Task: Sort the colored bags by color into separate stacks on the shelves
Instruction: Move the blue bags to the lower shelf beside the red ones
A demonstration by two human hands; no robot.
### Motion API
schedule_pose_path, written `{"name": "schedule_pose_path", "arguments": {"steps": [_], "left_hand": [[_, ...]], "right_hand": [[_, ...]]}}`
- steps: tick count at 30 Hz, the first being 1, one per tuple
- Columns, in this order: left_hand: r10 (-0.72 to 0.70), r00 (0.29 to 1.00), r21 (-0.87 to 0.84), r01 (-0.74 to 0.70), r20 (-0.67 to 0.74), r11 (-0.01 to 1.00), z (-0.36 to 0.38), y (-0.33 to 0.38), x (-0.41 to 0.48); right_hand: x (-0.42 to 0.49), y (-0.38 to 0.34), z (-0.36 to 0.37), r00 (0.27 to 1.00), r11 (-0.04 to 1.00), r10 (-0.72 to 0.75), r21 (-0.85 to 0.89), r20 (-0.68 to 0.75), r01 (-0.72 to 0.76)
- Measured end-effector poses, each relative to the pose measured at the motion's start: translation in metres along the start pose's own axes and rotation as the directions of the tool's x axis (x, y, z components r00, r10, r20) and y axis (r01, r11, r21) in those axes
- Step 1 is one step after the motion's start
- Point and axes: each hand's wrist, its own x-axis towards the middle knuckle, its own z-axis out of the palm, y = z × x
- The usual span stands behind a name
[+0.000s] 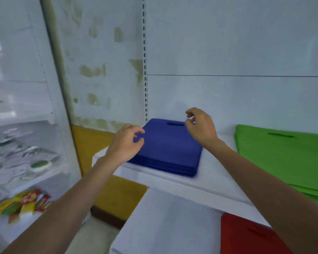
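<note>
while stacked, blue bags [169, 149] between hands [124, 145] [200, 126]

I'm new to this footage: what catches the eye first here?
A stack of blue bags sits mid-frame on the white shelf, with the left hand and right hand at its left edge and far right corner, fingers loosely curled. A stack of green bags lies to its right, and a red bag shows below, at bottom right.

Blue bags [168, 147] and green bags [283, 158] on a white shelf [215, 178]; red bag [246, 235] below; yellow-and-red packets [26, 202] at left
</note>
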Motion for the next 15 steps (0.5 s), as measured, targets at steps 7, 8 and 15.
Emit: {"name": "schedule_pose_path", "arguments": {"steps": [7, 8, 15], "left_hand": [[-0.121, 0.972, -0.010, 0.126, 0.200, 0.992, 0.006, -0.073, 0.057], [-0.154, 0.959, -0.040, 0.168, 0.238, 0.985, 0.011, -0.078, 0.062], [-0.162, 0.969, -0.212, 0.201, 0.187, 0.956, 0.034, -0.094, 0.069]], "right_hand": [[0.001, 0.010, 0.018, 0.924, 0.885, 0.374, -0.267, -0.078, -0.381], [-0.002, 0.011, 0.022, 0.883, 0.837, 0.462, -0.290, -0.081, -0.464], [-0.022, 0.028, 0.044, 0.743, 0.679, 0.652, -0.318, -0.152, -0.661]]}}
